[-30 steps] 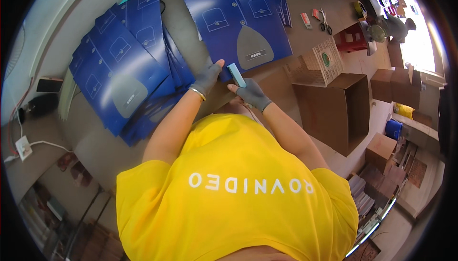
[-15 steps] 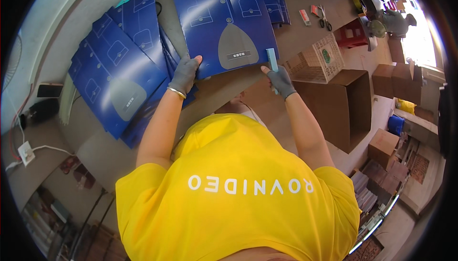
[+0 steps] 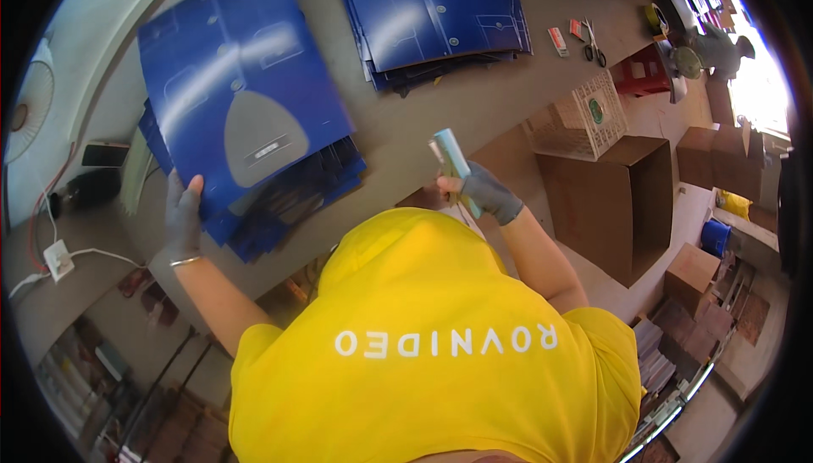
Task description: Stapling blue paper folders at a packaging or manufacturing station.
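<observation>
My left hand point(image 3: 183, 216), in a grey fingerless glove, pinches the near left corner of a glossy blue printed cardboard sheet point(image 3: 309, 95) with drawn pockets, buttons and a grey rounded patch. That sheet lies over a fanned pile of similar blue sheets point(image 3: 292, 209) at the left of the table. My right hand point(image 3: 493, 195), gloved alike, is wrapped round a light-blue stapler point(image 3: 455, 157) whose jaws point up and away from me. The stapler is held off the table, apart from the sheets. Another stack of blue sheets point(image 3: 440, 19) lies at the far middle.
Scissors point(image 3: 594, 46) and small red-and-white boxes point(image 3: 558, 41) lie on the table point(image 3: 406, 124) at the far right. Beyond its right edge stand an open brown carton point(image 3: 584, 201) and a cream plastic basket point(image 3: 593, 116). A phone point(image 3: 107, 155) and a white power socket point(image 3: 58, 260) are at the left.
My left hand has carried the blue sheet from the middle onto the left pile. My right hand has let go of the sheet's edge and drawn back slightly, still with the stapler.
</observation>
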Tool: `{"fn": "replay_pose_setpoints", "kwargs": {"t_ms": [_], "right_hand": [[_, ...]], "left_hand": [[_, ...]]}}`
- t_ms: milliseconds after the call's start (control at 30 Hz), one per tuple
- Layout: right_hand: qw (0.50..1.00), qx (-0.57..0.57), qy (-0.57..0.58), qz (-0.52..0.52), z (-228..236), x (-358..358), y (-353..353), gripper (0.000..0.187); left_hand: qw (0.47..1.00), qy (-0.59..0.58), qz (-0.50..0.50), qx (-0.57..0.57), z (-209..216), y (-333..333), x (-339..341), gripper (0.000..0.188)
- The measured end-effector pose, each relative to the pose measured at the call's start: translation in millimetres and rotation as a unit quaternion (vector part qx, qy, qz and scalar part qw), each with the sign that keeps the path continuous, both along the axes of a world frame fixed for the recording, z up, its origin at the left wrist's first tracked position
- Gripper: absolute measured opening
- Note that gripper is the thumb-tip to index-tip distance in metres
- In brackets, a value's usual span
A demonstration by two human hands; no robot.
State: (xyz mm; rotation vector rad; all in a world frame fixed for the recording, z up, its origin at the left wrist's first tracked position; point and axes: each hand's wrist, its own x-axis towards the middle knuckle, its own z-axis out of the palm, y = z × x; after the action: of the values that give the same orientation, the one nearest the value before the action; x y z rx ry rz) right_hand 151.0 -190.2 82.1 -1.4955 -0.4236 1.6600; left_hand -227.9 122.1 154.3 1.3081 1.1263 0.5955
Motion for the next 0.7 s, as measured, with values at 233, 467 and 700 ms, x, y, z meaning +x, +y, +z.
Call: {"fn": "replay_pose_setpoints", "kwargs": {"t_ms": [233, 467, 700], "right_hand": [[0.991, -0.034, -0.040, -0.125, 0, 16, -13, 0.035], [0.994, -0.041, -0.063, -0.075, 4, 6, 17, 0.036], [0.995, -0.010, -0.094, -0.015, -12, 4, 39, 0.033]], "left_hand": [[0.776, 0.463, -0.042, 0.426, -30, 16, 52, 0.049], [0.979, 0.099, -0.178, -0.021, -84, -19, 280, 0.037], [0.951, 0.013, -0.253, -0.179, -90, -34, 279, 0.031]]}}
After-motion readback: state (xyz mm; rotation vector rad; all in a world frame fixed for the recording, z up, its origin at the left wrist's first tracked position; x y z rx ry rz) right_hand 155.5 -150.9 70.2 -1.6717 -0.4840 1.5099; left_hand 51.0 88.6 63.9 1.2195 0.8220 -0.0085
